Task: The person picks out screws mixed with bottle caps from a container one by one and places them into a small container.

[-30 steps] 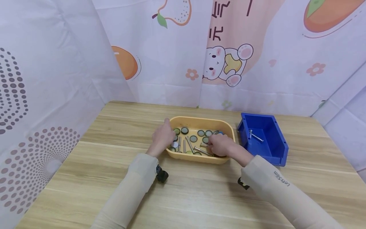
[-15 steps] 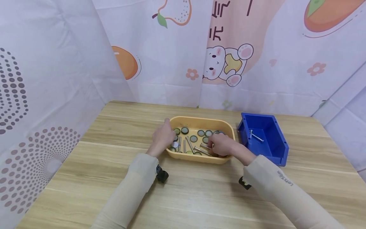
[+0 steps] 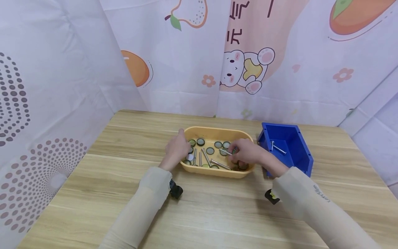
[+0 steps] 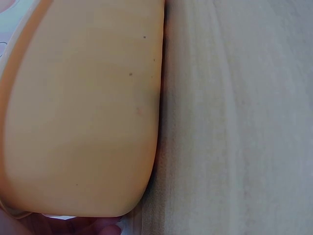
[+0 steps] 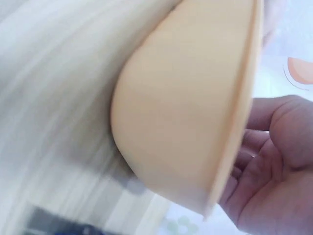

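Note:
A yellow-orange tray (image 3: 214, 172) holds bottle caps (image 3: 210, 150) and several metal screws (image 3: 206, 157). At its left end, my left hand (image 3: 178, 148) grips the rim; in the left wrist view, fingers (image 4: 88, 226) show only at the lower edge, by the tray's end. Over the right part of the tray, my right hand (image 3: 248, 152) pinches a silver screw (image 3: 224, 151), tilted above the caps. The right wrist view has the tray's outer wall (image 5: 181, 112) covering the fingertips and the screw, with curled fingers behind the rim.
Just right of the tray stands a blue bin (image 3: 304, 152) with screws (image 3: 278, 148) lying in it. The wooden table (image 3: 211, 207) extends in front of both containers. A printed curtain (image 3: 183, 83) hangs behind the table.
My right hand has picked up a screw from the tray bottom, rising slightly and shifting to the right. The left hand keeps its place at the tray's left end.

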A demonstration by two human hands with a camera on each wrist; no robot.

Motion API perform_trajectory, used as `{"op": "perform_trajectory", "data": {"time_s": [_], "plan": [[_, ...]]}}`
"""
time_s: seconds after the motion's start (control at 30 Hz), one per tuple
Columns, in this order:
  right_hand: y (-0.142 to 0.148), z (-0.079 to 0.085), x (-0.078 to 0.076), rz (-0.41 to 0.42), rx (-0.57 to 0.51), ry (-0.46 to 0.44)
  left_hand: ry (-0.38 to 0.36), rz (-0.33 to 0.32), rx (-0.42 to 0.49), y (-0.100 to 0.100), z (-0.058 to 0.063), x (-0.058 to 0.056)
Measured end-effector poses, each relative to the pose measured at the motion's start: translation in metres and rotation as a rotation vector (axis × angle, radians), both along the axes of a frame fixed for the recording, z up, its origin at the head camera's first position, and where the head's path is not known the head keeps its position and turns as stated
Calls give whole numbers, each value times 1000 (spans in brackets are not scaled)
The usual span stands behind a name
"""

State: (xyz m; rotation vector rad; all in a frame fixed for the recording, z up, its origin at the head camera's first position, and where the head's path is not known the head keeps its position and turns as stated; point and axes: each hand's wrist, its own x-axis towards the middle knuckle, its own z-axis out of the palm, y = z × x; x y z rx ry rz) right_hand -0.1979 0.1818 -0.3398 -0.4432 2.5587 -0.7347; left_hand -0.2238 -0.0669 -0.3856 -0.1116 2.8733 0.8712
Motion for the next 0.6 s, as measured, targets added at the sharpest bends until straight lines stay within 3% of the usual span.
{"op": "perform_trajectory", "data": {"time_s": [0.17,0.6], "plan": [[9,11,-2,-34,-54,12,21,-8,-10,-1,0,1],[32,36,-7,12,-126,58,32,-16,-17,-1,0,1]]}}
